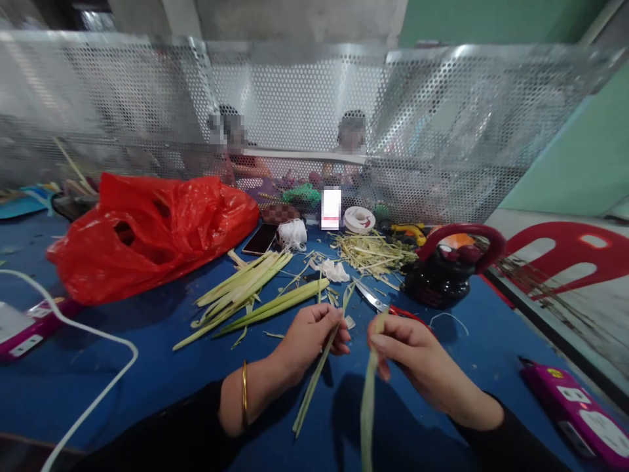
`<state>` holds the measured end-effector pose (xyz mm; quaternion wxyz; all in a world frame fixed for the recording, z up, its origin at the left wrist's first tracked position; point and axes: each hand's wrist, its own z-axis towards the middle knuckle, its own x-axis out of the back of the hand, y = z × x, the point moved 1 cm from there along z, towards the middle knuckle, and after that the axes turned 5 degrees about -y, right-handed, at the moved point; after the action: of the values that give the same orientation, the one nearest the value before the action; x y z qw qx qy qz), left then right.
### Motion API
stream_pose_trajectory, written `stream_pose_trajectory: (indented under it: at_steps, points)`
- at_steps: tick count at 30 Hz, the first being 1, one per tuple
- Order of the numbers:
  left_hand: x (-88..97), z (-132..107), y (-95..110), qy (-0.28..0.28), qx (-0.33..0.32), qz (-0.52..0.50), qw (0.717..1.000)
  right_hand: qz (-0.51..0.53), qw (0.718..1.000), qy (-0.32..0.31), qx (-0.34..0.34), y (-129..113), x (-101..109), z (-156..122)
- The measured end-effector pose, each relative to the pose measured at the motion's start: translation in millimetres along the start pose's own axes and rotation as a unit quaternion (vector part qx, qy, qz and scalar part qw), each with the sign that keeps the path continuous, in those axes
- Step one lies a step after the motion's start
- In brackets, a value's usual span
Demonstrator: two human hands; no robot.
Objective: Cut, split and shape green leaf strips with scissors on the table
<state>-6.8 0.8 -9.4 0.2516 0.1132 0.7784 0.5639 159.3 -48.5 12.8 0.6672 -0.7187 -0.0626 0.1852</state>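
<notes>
In the middle of the blue table, my left hand (319, 331) pinches a bundle of thin green leaf strips (314, 377) that slants down towards me. My right hand (415, 357), closed between thumb and fingers, holds one wider pale green leaf strip (368, 406) hanging straight down. The two hands are apart. Just beyond my right hand lie scissors (371, 295) with red handles, partly hidden by it. A pile of long pale green leaves (246, 282) rests to the left of my left hand, with a few greener leaves (275, 307) nearest it.
A red plastic bag (152, 229) fills the back left, beside a phone (260, 238) and white string (293, 234). Shredded scraps (376, 252) lie behind the scissors, near a black kettle-like pot (437, 278). Purple power strips (574, 410) flank both sides. A perforated metal screen (295, 98) stands behind, people beyond it.
</notes>
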Motion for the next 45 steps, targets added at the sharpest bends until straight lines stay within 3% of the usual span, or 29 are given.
stream_pose_trajectory:
  at_steps: [2, 6, 10, 16, 25, 29, 31, 36, 40, 45]
  points:
    - [-4.0, -2, 4, -0.013, -0.008, -0.015, 1.0, -0.05, 0.998, 0.049, 0.003, 1, -1, 13]
    - [-9.7, -2, 13, -0.026, 0.0, -0.037, 0.999, -0.095, 0.993, 0.073, 0.013, -4, 1, 39]
    - [-9.3, 1, 18, -0.001, -0.001, -0.058, 0.998, -0.155, 0.982, 0.095, 0.042, -9, 2, 57]
    - [-4.9, 6, 13, 0.011, 0.023, -0.081, 0.996, -0.076, 0.994, 0.074, 0.041, -1, -3, 61]
    - [3.2, 0, 11, -0.083, 0.114, -0.079, 0.987, -0.024, 0.981, 0.181, 0.061, -5, 19, 61]
    - [6.7, 1, 16, -0.045, 0.08, -0.137, 0.986, 0.029, 0.978, 0.2, 0.057, -4, 18, 61]
    - [9.4, 3, 21, 0.005, 0.029, -0.178, 0.984, 0.018, 0.981, 0.188, 0.034, -1, 13, 60]
    - [15.0, 5, 30, 0.108, -0.049, -0.241, 0.963, -0.108, 0.99, 0.034, -0.078, 14, -14, 54]
    - [14.2, 5, 27, 0.12, -0.041, -0.254, 0.959, -0.147, 0.985, 0.028, -0.082, 27, -29, 48]
    - [12.9, 6, 24, 0.112, -0.037, -0.275, 0.954, -0.104, 0.989, 0.049, -0.09, 33, -29, 47]
